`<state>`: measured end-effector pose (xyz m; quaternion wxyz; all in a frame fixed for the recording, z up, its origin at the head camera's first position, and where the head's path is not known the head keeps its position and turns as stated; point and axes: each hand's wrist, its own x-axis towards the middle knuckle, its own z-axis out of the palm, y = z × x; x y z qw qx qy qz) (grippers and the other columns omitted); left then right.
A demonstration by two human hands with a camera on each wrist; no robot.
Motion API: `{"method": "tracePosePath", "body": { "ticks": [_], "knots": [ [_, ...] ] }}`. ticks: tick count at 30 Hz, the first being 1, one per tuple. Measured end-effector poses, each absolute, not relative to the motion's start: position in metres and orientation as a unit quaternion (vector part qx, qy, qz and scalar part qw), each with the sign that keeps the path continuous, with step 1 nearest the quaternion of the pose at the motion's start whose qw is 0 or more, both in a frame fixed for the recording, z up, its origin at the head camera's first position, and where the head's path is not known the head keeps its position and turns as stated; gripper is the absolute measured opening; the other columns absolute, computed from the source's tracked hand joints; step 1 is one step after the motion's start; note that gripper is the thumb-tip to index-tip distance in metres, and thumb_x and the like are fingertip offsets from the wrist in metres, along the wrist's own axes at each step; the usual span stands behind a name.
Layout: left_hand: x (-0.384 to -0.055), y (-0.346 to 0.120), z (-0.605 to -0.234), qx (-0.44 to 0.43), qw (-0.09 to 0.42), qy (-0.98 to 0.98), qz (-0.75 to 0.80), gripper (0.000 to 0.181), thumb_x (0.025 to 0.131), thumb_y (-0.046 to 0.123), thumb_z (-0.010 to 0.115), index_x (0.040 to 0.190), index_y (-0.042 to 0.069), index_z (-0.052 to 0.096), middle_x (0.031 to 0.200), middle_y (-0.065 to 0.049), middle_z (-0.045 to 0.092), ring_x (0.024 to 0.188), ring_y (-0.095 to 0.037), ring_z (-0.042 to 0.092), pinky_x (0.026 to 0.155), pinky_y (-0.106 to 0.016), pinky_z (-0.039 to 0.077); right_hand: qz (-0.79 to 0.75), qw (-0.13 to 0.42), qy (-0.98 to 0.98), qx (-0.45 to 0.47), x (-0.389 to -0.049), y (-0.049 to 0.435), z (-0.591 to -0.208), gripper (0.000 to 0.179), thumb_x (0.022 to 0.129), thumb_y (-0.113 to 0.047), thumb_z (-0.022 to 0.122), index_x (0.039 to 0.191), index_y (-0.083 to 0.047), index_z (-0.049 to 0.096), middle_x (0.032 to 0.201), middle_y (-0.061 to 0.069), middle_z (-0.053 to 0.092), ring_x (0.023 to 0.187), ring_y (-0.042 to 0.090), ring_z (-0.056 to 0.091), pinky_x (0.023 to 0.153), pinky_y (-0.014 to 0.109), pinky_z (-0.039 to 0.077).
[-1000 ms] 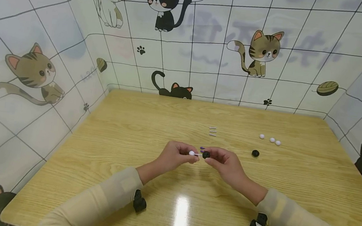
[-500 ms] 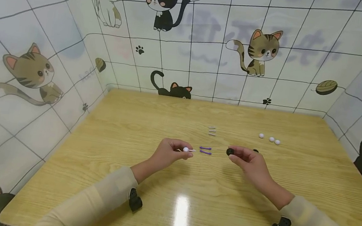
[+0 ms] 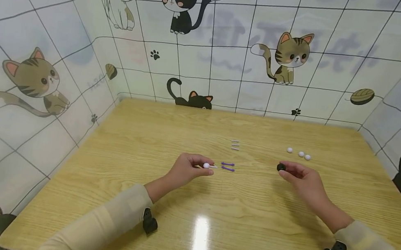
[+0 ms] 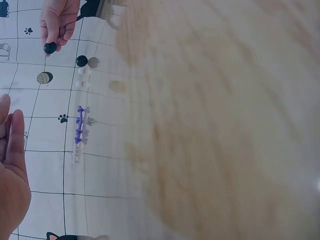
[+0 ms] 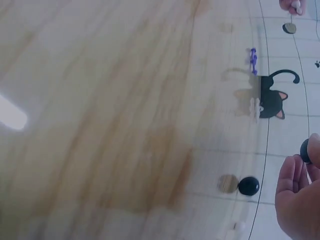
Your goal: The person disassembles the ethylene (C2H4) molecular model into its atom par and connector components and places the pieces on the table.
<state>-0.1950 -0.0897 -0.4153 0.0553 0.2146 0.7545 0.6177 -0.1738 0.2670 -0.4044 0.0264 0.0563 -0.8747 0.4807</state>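
Between thumb and fingers of my left hand (image 3: 189, 170) is a small white ball (image 3: 206, 165) with a thin white stick (image 3: 214, 167) pointing right. The left wrist view shows part of that hand (image 4: 14, 170), with the ball out of sight. My right hand (image 3: 303, 181) pinches a black ball (image 3: 281, 167) at its fingertips, raised over the table's right half. A second black ball (image 5: 248, 186) lies on the table below it, covered by the held one in the head view. Two purple connectors (image 3: 228, 164) lie just right of my left fingertips.
Three short white sticks (image 3: 235, 145) lie in a column behind the purple connectors. Several white balls (image 3: 301, 154) rest at the back right of the wooden table (image 3: 155, 130). A cat-patterned wall covering (image 3: 230, 62) encloses the table's back and sides.
Earlier the hands were together, with the black ball at the white stick's end. They have parted: my right hand carried the black ball right, while my left moved slightly left, then stayed.
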Motion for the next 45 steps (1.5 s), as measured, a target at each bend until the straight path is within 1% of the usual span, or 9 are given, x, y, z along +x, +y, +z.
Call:
{"method": "tracePosePath", "body": {
  "ticks": [5,9,13,18,22,28,30,36,45],
  "knots": [
    [-0.194,-0.089,-0.413,0.212,0.063,0.757,0.615,0.026,0.085,0.010,0.076,0.107,-0.003,0.073,0.107,-0.012,0.070,0.080,-0.011,0.065,0.071,-0.026,0.055,0.441,0.029,-0.896,0.048,-0.180,0.286,-0.408,0.046,0.097,-0.032,0.063,0.129,0.001,0.060,0.109,0.017,0.064,0.083,-0.007,0.057,0.069,0.025,0.054],
    [-0.194,-0.088,-0.413,0.212,0.071,0.758,0.613,0.027,0.086,0.007,0.075,0.110,-0.006,0.071,0.109,-0.017,0.068,0.080,-0.009,0.063,0.070,-0.024,0.054,0.410,0.028,-0.911,0.038,-0.185,0.298,-0.411,0.048,0.096,-0.033,0.063,0.129,0.002,0.060,0.111,0.021,0.065,0.085,-0.005,0.056,0.068,0.022,0.051],
    [-0.193,-0.088,-0.411,0.214,0.075,0.755,0.615,0.028,0.087,0.005,0.073,0.111,-0.008,0.069,0.110,-0.021,0.067,0.080,-0.009,0.061,0.070,-0.023,0.054,0.401,0.006,-0.915,0.032,-0.188,0.307,-0.414,0.047,0.096,-0.032,0.063,0.128,0.003,0.060,0.114,0.021,0.065,0.087,-0.004,0.055,0.068,0.020,0.050],
    [-0.193,-0.088,-0.411,0.218,0.069,0.755,0.614,0.026,0.086,0.006,0.074,0.109,-0.006,0.071,0.108,-0.017,0.068,0.081,-0.009,0.063,0.071,-0.025,0.055,0.421,-0.031,-0.906,0.028,-0.192,0.312,-0.416,0.047,0.097,-0.028,0.064,0.128,0.006,0.057,0.119,0.023,0.062,0.086,-0.005,0.056,0.070,0.023,0.053],
    [-0.193,-0.088,-0.414,0.229,0.065,0.753,0.613,0.026,0.087,0.007,0.074,0.108,-0.007,0.071,0.107,-0.013,0.069,0.083,-0.011,0.065,0.073,-0.028,0.056,0.416,-0.045,-0.908,0.027,-0.194,0.314,-0.417,0.047,0.097,-0.027,0.063,0.129,0.006,0.057,0.120,0.022,0.061,0.089,0.003,0.057,0.070,0.026,0.053],
    [-0.192,-0.088,-0.415,0.234,0.065,0.753,0.611,0.026,0.087,0.008,0.074,0.108,-0.007,0.070,0.109,-0.013,0.068,0.082,-0.013,0.066,0.071,-0.028,0.056,0.389,-0.046,-0.920,0.025,-0.197,0.314,-0.422,0.048,0.096,-0.028,0.065,0.129,0.006,0.058,0.121,0.024,0.061,0.102,0.028,0.058,0.068,0.026,0.050],
    [-0.192,-0.087,-0.415,0.234,0.066,0.752,0.612,0.026,0.087,0.007,0.074,0.108,-0.007,0.070,0.109,-0.014,0.068,0.082,-0.012,0.066,0.071,-0.028,0.056,0.381,-0.046,-0.923,0.025,-0.198,0.314,-0.423,0.049,0.095,-0.028,0.066,0.128,0.007,0.058,0.122,0.025,0.060,0.106,0.034,0.056,0.068,0.027,0.048],
    [-0.191,-0.086,-0.415,0.233,0.068,0.750,0.615,0.024,0.086,0.007,0.074,0.107,-0.004,0.072,0.109,-0.013,0.069,0.082,-0.010,0.065,0.072,-0.029,0.056,0.369,-0.048,-0.928,0.022,-0.201,0.314,-0.426,0.049,0.095,-0.028,0.066,0.128,0.007,0.058,0.122,0.026,0.060,0.107,0.037,0.055,0.069,0.029,0.047],
    [-0.192,-0.087,-0.415,0.230,0.072,0.749,0.616,0.024,0.086,0.008,0.075,0.107,-0.003,0.072,0.110,-0.013,0.069,0.082,-0.011,0.065,0.073,-0.030,0.056,0.375,-0.050,-0.925,0.026,-0.200,0.312,-0.424,0.049,0.095,-0.027,0.066,0.128,0.007,0.058,0.119,0.025,0.061,0.105,0.036,0.057,0.066,0.027,0.047]
  ]
}}
